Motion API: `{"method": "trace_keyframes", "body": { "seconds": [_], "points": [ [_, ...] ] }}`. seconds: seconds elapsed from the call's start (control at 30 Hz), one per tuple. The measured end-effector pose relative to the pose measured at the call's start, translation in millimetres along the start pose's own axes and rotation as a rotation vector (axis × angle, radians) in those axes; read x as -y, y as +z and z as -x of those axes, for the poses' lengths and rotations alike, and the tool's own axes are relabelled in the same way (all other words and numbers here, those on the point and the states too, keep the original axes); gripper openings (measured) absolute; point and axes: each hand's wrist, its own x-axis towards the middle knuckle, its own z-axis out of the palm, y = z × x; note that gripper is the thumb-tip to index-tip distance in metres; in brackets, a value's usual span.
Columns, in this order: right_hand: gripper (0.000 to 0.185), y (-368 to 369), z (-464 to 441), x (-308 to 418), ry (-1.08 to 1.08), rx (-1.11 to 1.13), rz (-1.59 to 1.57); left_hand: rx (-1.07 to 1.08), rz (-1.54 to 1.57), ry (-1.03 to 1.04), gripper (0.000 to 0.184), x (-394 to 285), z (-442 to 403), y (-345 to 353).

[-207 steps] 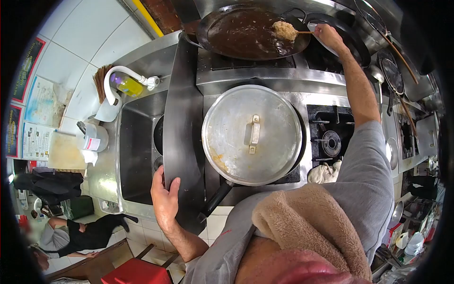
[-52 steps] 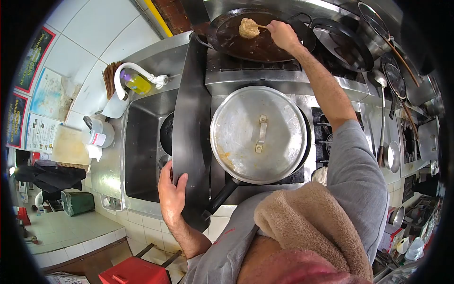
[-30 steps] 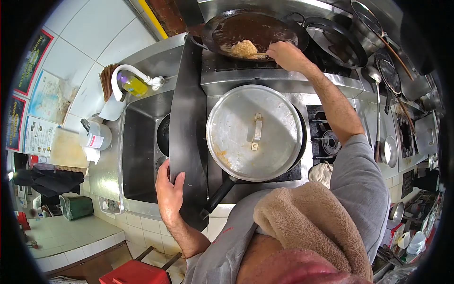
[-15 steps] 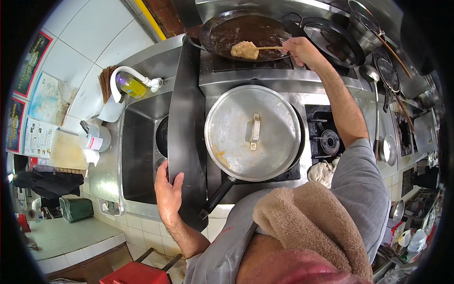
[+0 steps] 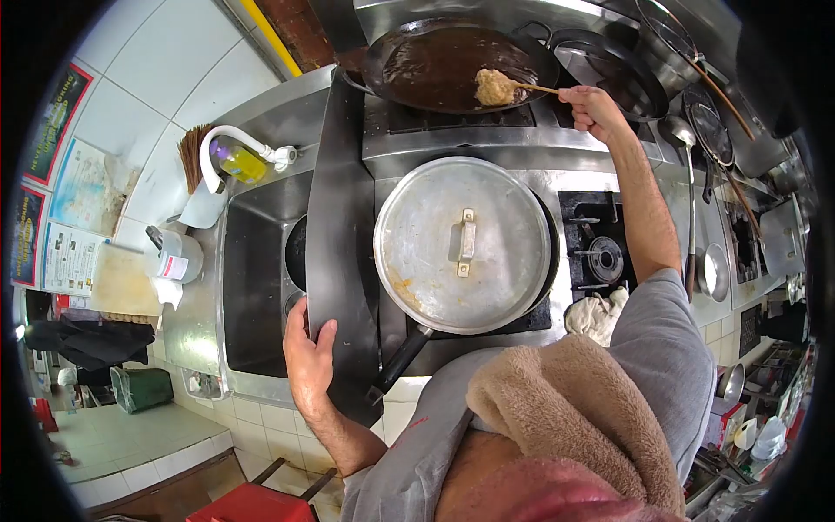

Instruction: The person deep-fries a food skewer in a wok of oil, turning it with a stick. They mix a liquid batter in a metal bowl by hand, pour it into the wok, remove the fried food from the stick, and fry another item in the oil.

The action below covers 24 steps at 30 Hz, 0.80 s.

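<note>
My right hand (image 5: 593, 111) is closed around the end of a thin wooden stick (image 5: 537, 88). On the stick's other end sits a lumpy tan mass (image 5: 496, 88); I cannot tell whether it is cloth or food. It is at the near right side of a wide dark pan (image 5: 426, 65) with a brown, shiny inside. My left hand (image 5: 309, 361) straddles the left edge of a tall dark metal panel (image 5: 341, 235), thumb on its face and fingers on the sink side. Between my arms stands a covered pan with a large round metal lid (image 5: 426, 235).
A sink (image 5: 261, 287) with a white faucet (image 5: 230, 130) lies left of the panel. The lidded pan's black handle (image 5: 400, 364) sticks out toward me. Right of it are a gas burner (image 5: 604, 259) and a pale cloth (image 5: 596, 317). A ladle (image 5: 678, 132) and black pan (image 5: 609, 74) lie farther right.
My right hand has moved right and slightly nearer, drawing the stick and its tan mass rightward across the dark pan. My left hand stays on the panel.
</note>
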Motion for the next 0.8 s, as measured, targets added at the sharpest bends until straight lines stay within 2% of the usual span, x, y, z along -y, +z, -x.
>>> {"method": "trace_keyframes", "body": {
  "seconds": [0.1,0.27,0.5,0.7,0.8],
  "points": [
    [0.013,-20.1,-0.6,-8.8,0.024,-0.028,-0.033,-0.002,0.006,-0.002,0.044,-0.7,0.3,-0.1],
    [0.015,-45.3,2.9,-30.5,-0.033,-0.074,-0.054,0.003,0.028,0.009,0.044,-6.3,0.9,0.1],
    [0.016,-51.6,17.5,-37.4,-0.010,-0.065,-0.115,-0.005,0.006,-0.005,0.045,-9.5,1.3,1.0],
    [0.015,-50.7,15.9,-36.9,-0.096,-0.076,-0.027,-0.001,-0.011,0.001,0.046,-7.0,0.5,0.8],
    [0.017,-40.1,18.2,-25.6,-0.140,-0.111,0.140,0.039,0.015,-0.099,0.047,-14.7,-0.6,0.3]
  ]
}}
